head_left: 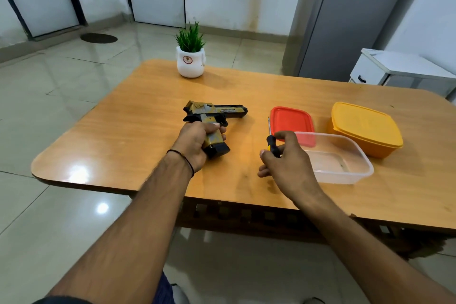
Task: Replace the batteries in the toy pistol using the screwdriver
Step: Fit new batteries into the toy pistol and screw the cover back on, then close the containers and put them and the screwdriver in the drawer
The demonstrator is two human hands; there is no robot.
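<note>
I'm steadying the pistol (217,112) at the middle of the surface (148,131), my left hand (195,145) wrapping its fingers (213,126) round the grip, while my right hand (286,158) is pinching the screwdriver (271,140) just beside it, so I'm judging we're setting up to unscrew, next needing the tip seated in the battery-cover screw.

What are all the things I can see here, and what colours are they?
toy pistol: one, gold and black, mid-table
screwdriver: one, black-and-yellow handle, right of the pistol
lid: one, red, behind the clear tub
tub: one, clear, open, table's right side
box: one, yellow, lidded, far right
potted plant: one, green in white pot, table's far edge
table: one, orange-brown wood
cabinet: one, white, beyond the table, right
left hand: one, grips the pistol's handle
right hand: one, pinches the screwdriver's handle
</note>
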